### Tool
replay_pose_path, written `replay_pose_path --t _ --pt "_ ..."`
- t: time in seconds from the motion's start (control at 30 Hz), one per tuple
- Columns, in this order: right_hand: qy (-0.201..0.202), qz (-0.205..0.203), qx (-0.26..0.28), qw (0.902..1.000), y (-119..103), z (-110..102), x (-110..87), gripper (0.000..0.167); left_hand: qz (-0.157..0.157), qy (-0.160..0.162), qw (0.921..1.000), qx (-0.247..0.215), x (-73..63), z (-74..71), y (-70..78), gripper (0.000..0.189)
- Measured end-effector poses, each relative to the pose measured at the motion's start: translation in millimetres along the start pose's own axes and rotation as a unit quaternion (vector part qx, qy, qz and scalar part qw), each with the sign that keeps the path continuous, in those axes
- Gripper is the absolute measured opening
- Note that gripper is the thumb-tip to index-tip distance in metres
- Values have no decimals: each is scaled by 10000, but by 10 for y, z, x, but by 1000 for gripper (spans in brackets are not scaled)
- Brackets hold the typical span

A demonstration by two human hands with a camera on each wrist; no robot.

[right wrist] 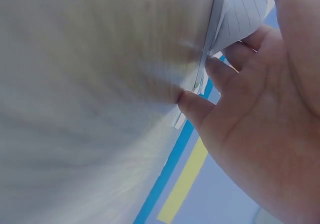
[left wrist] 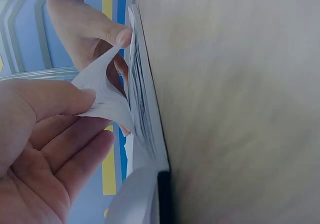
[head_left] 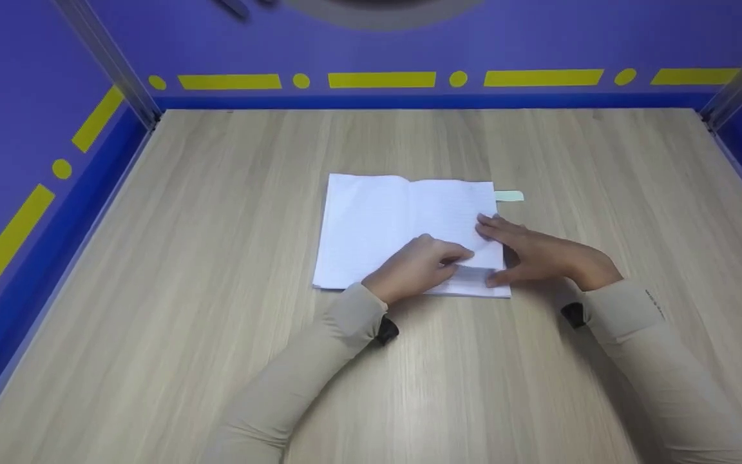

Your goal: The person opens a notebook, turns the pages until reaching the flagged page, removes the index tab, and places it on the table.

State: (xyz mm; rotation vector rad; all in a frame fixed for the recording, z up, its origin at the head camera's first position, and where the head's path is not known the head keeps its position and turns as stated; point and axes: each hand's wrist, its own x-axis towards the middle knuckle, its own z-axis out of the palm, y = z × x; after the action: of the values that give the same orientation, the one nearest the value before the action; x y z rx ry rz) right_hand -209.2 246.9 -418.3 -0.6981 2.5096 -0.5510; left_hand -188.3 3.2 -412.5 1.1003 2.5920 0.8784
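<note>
An open notebook [head_left: 368, 219] with lined white pages lies flat on the table. My left hand [head_left: 417, 265] is over its right half and pinches a page [left wrist: 102, 84] between thumb and fingers. In the left wrist view that page bends up from the stack, away from the pages beneath. At the notebook's right edge is my right hand [head_left: 542, 254], fingers spread, with its fingertips on the page and its thumb near the lower right corner. A pale green tab [head_left: 509, 196] sticks out past the right edge, above the right hand.
The wood-grain table [head_left: 203, 258] spreads around the notebook. Blue panels [head_left: 409, 45] with yellow dashes and dots rise behind the table and at both sides. Metal posts [head_left: 110, 58] stand at its back corners.
</note>
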Motion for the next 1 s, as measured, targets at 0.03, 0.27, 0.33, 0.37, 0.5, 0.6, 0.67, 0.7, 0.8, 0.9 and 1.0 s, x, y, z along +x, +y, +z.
replay_pose_path --t 0.03,0.27,0.33,0.37,0.5,0.6,0.67,0.7,0.8,0.9,1.0 --pt "16 -22 20 10000 3 4 3 101 13 49 10000 -13 -2 0 -3 30" --pt "222 -23 268 9994 12 16 12 118 -20 366 9985 -397 -47 -13 -29 30" --pt "290 -12 356 9989 17 16 16 124 -66 448 9973 -583 -62 -21 -39 31" --pt "322 -11 417 9986 19 15 19 127 -67 499 9965 -668 -69 -26 -46 31" --pt "528 -59 635 9966 28 18 48 138 -22 738 9927 -950 -99 -46 -72 31" --pt "701 -49 812 9942 34 27 70 145 22 945 9879 -1228 -124 -59 -84 32" --pt "731 44 874 9935 34 31 74 147 27 1080 9831 -1476 -138 -68 -92 33" --pt "717 113 891 9934 32 31 73 148 28 1151 9808 -1577 -143 -73 -95 33" --pt "629 269 900 9936 32 26 65 147 -16 1359 9743 -1794 -164 -106 -101 35" --pt "563 309 865 9942 28 18 56 144 -64 1611 9686 -1891 -179 -155 -112 36" --pt "536 238 856 9946 30 11 50 142 -119 1872 9609 -2035 -194 -218 -126 36"
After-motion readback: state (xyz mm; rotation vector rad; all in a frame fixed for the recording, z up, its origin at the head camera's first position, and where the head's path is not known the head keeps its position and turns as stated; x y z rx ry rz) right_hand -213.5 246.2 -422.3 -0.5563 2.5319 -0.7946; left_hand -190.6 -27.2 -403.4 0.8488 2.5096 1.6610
